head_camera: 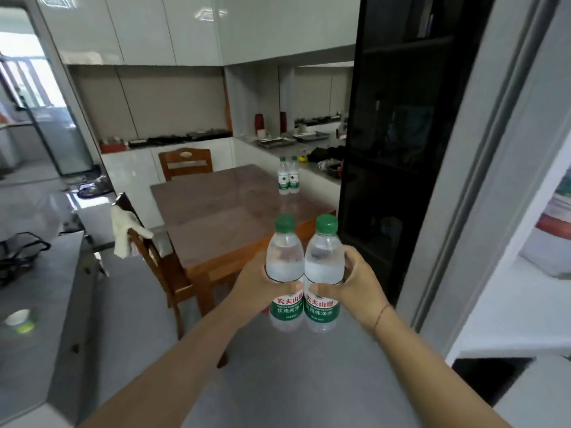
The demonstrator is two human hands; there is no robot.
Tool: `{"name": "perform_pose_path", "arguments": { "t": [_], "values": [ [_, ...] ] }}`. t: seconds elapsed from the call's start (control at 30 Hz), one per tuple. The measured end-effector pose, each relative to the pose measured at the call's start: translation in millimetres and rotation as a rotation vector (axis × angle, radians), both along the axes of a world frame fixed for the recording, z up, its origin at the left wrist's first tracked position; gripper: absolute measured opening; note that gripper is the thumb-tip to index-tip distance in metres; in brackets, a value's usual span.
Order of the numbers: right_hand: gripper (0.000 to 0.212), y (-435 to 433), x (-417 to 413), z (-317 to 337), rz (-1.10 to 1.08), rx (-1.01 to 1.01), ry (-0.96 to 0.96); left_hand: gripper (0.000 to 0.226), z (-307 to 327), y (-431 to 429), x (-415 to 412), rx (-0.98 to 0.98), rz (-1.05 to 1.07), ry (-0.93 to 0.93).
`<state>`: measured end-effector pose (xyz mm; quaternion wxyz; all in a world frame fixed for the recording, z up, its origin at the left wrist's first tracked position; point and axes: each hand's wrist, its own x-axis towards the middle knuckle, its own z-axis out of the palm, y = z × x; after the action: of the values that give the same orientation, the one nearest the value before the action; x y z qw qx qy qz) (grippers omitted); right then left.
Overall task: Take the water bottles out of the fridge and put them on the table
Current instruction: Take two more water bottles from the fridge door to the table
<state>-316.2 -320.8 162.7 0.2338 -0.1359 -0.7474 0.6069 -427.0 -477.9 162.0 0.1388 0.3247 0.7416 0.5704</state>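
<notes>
My left hand [258, 284] grips one clear water bottle [285, 261] with a green cap and green label. My right hand [355, 284] grips a second, matching bottle [324, 261]. Both bottles are upright and touch side by side in front of me, above the floor short of the table. Ahead stands the wooden table [222, 211] with a glossy brown top. Two more green-capped bottles [287, 177] stand together near its far right edge. The open white fridge [525, 304] is at my right.
A wooden chair [154, 261] with a white cloth over its back stands at the table's left side, another chair [185, 163] at the far end. A tall dark glass cabinet [401, 134] rises right of the table. A grey counter [37, 335] runs along my left.
</notes>
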Motion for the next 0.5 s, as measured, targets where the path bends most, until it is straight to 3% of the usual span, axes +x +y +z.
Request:
{"name": "perform_pose_path", "arguments": {
  "t": [0.17, 0.4, 0.5],
  "values": [
    [0.066, 20, -59, 3, 0.026, -0.072, 0.005, 0.066, -2, 22, -53, 0.01, 0.046, -0.053],
    [0.067, 51, -146, -9, 0.012, -0.129, -0.023, 0.046, -12, 56, -140, -0.024, 0.057, 0.017],
    [0.066, 66, -190, -17, 0.002, -0.165, -0.027, 0.047, -20, 73, -184, -0.006, 0.035, -0.024]
  ]
}}
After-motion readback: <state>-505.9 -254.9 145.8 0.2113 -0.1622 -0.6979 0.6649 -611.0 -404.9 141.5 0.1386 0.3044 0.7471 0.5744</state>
